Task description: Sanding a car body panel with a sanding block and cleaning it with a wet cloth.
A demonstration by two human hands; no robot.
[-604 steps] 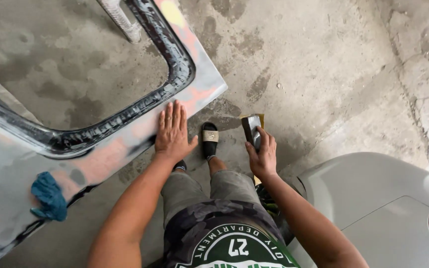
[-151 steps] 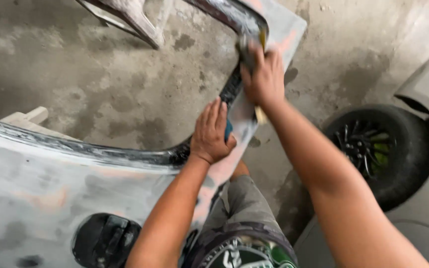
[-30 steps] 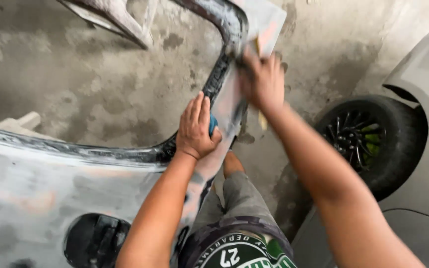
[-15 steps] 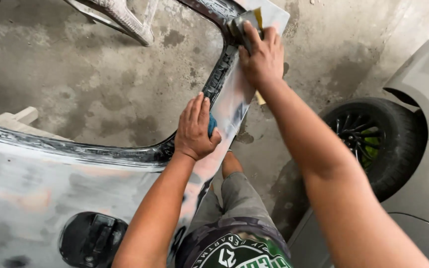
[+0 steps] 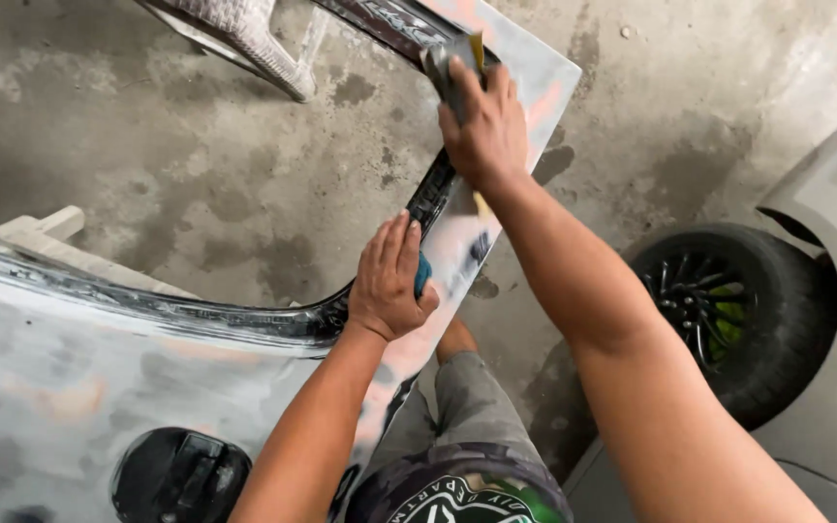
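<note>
A grey, sanded car body panel (image 5: 70, 387) with pinkish filler patches and a black-edged window opening lies across the view. My left hand (image 5: 389, 276) presses on the panel's frame with a blue cloth (image 5: 422, 274) under its fingers. My right hand (image 5: 481, 121) reaches to the far corner of the panel and grips a dark sanding block with yellow paper (image 5: 452, 63), pressed flat against the frame there.
A grey car with a black wheel (image 5: 728, 315) stands at the right. A pale plastic chair leg (image 5: 254, 44) stands at the top. A round dark opening (image 5: 178, 475) sits in the panel at the bottom. Stained concrete floor (image 5: 196, 165) lies all around.
My right hand has slid the sanding block further up along the frame toward the panel's far corner. My left hand has stayed on the frame with the blue cloth.
</note>
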